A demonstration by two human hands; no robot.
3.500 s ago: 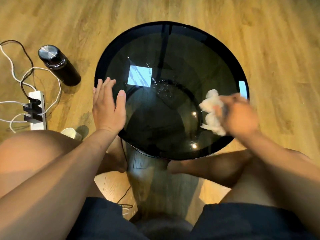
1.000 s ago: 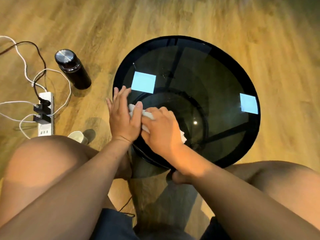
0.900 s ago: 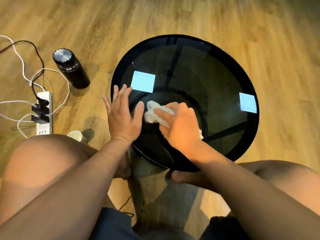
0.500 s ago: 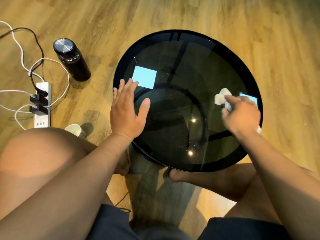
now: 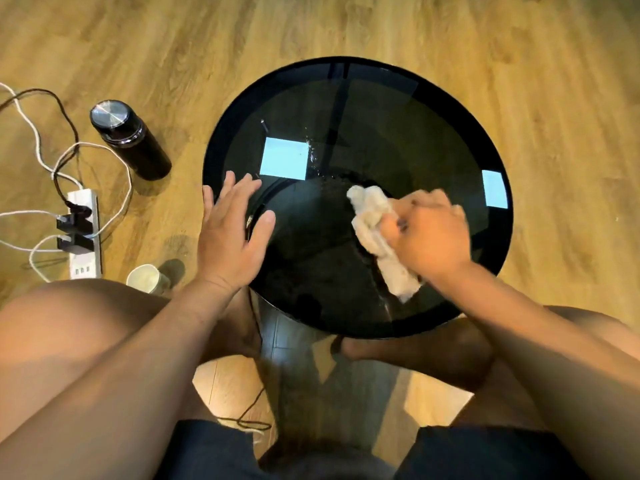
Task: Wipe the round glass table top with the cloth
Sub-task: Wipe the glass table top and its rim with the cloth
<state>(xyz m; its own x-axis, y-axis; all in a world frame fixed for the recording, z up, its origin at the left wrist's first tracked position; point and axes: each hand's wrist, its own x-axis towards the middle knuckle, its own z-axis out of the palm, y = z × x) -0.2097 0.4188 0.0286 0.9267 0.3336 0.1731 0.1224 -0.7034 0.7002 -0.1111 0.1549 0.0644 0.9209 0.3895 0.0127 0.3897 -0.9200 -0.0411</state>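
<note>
Leftward from the right edge, the right hand (image 5: 433, 233) is now bringing the one white cloth (image 5: 374, 230) toward the centre of the one round glass table top (image 5: 398, 133). Its fingers are curling tight round the bunched cloth, which is trailing toward the near edge and touching the glass. One left hand (image 5: 228, 237) is lying open, fingers straight and spread, pressing on the table's left edge. One black bottle (image 5: 130, 140), one power strip (image 5: 85, 233) and one paper cup (image 5: 145, 278) are sitting on the floor off that edge.
</note>
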